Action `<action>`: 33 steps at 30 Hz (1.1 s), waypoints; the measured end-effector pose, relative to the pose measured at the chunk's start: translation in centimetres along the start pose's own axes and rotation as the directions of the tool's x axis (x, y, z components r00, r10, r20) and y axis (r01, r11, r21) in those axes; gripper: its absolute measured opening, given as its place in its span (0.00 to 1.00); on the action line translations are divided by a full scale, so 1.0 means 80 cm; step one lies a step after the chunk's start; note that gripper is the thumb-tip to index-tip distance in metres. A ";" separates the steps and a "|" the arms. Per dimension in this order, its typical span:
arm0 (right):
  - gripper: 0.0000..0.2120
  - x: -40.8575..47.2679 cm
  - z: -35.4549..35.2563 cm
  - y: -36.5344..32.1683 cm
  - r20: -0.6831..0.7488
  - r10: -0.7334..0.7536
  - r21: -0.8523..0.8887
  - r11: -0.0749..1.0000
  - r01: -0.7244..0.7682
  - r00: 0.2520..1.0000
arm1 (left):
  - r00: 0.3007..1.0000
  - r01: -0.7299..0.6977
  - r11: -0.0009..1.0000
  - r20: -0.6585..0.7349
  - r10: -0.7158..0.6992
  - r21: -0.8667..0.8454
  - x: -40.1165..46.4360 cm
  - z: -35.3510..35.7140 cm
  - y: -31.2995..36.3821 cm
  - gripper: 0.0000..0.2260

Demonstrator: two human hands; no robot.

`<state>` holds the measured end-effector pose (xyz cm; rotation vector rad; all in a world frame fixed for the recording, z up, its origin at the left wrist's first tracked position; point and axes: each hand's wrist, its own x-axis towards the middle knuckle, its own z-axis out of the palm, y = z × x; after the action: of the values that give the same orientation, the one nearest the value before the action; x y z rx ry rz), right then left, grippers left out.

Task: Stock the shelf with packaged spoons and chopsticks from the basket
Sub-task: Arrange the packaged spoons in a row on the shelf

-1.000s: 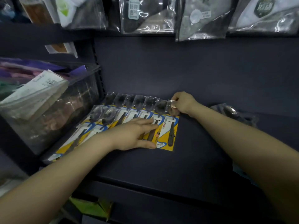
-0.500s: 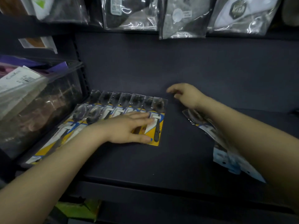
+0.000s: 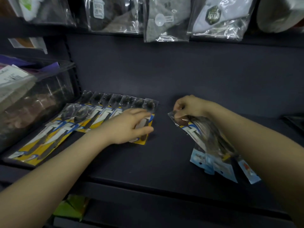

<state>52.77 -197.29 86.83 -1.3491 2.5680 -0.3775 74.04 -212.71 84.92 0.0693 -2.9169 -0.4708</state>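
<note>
Several packaged spoons (image 3: 98,112) on yellow and blue cards lie in an overlapping row on the dark shelf (image 3: 148,162), at its left. My left hand (image 3: 130,127) rests flat on the rightmost pack of that row, fingers spread. To the right, my right hand (image 3: 189,106) is closed on the top edge of a spoon pack (image 3: 190,127) that lies on a loose pile of packs (image 3: 218,163) with light blue cards. My right forearm hides part of that pile.
A clear plastic bin (image 3: 36,99) with packaged goods stands left of the row. Bagged socks (image 3: 166,18) hang above the shelf's back wall. A dark object (image 3: 294,120) sits at the far right. Something green (image 3: 70,209) shows below the shelf's front edge.
My right hand left the end of the spoon row, moved right, and closed on a pack from the pile. My left hand stayed on the row's last pack. The view shifted right.
</note>
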 end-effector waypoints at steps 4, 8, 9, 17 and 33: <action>0.05 -0.005 -0.020 -0.011 -0.167 -0.109 0.493 0.852 0.178 0.980 | 0.977 0.048 0.988 -0.200 -0.078 -0.149 0.010 0.006 0.045 0.22; 0.09 -0.022 -0.043 -0.015 -0.352 0.000 0.842 0.437 0.316 0.936 | 0.935 0.147 0.844 -0.205 -0.288 -0.516 0.027 0.025 0.089 0.17; 0.09 -0.027 -0.045 -0.013 -0.374 0.021 0.852 0.402 0.335 0.927 | 0.929 0.151 0.810 -0.199 -0.313 -0.567 0.031 0.029 0.097 0.14; 0.10 -0.059 -0.023 0.058 -0.290 0.119 0.492 0.870 0.042 0.950 | 0.885 0.193 0.697 -0.184 -0.428 -0.691 0.023 0.051 0.126 0.06; 0.15 -0.053 -0.028 0.101 -0.372 0.277 0.529 0.848 -0.043 0.886 | 0.888 0.273 0.706 -0.111 -0.446 -0.653 0.003 0.052 0.135 0.06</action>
<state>48.20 -189.11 86.60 -0.9120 2.5942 -1.3559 72.87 -201.24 84.51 0.5757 -2.3309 -1.3581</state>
